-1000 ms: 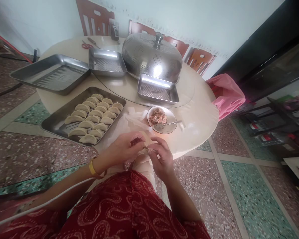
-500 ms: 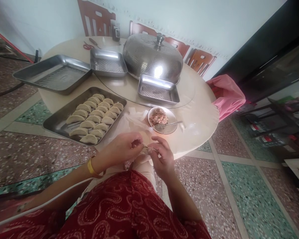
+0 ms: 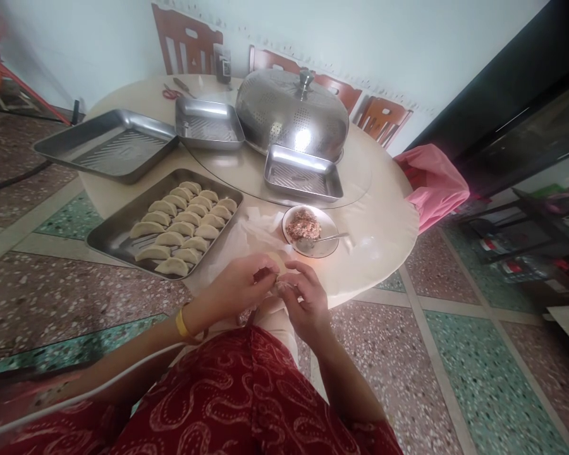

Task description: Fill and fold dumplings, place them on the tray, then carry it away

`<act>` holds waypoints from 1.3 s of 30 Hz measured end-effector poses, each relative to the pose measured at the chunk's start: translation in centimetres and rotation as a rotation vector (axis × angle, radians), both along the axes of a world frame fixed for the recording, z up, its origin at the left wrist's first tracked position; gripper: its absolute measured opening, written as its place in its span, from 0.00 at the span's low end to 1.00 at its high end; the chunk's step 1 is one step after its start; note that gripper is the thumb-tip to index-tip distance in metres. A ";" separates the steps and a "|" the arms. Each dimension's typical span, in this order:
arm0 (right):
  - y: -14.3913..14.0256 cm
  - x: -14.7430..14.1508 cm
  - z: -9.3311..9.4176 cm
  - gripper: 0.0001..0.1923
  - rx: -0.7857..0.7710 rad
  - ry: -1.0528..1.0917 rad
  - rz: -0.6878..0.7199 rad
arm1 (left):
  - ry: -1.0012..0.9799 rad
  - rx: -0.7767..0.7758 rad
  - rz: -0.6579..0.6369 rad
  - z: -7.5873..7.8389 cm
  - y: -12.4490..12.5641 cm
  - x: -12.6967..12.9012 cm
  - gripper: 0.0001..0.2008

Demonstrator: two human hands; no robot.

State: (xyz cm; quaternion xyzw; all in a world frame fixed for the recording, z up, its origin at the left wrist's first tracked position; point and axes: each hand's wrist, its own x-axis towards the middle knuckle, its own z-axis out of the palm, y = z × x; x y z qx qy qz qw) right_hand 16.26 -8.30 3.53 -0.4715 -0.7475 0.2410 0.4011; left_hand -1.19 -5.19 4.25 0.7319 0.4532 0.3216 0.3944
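Observation:
Between my two hands, just over the table's near edge, is a pale dumpling [image 3: 278, 282], mostly covered by fingers. My left hand [image 3: 246, 278] pinches one side of it with thumb and forefinger. On the other side my right hand [image 3: 307, 300] is closed on its edge with thumb and fingertips. Behind the hands sits a bowl of minced meat filling [image 3: 304, 227], with a metal spoon [image 3: 329, 238] resting in it. To the left, a metal tray [image 3: 109, 237] carries several rows of folded dumplings [image 3: 169, 239]. Pale dough wrappers [image 3: 275, 258] show partly behind my fingers.
A crumpled plastic sheet [image 3: 246, 237] lies between tray and bowl. Farther back are metal trays [image 3: 107, 151], [image 3: 208, 126], [image 3: 303, 174] and a large domed perforated lid [image 3: 291, 114]. Red scissors [image 3: 171, 94] lie at the far left. A pink bag [image 3: 436, 183] hangs at the right edge.
The view has shifted slightly, so the table sits a little lower in the picture. Both hands still pinch the dumpling, with the fingers a little closer together.

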 end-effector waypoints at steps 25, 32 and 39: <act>0.4 0.0 -0.9 0.12 0.069 -0.037 -0.099 | -0.185 0.055 -0.122 0.5 -0.2 -0.6 0.10; 0.3 0.0 -0.8 0.08 0.077 -0.026 -0.121 | -0.093 0.169 -0.045 -0.3 -0.7 -0.6 0.07; 0.4 0.0 -0.7 0.08 0.083 -0.036 -0.127 | 0.021 0.363 0.018 -0.7 -1.0 -1.1 0.09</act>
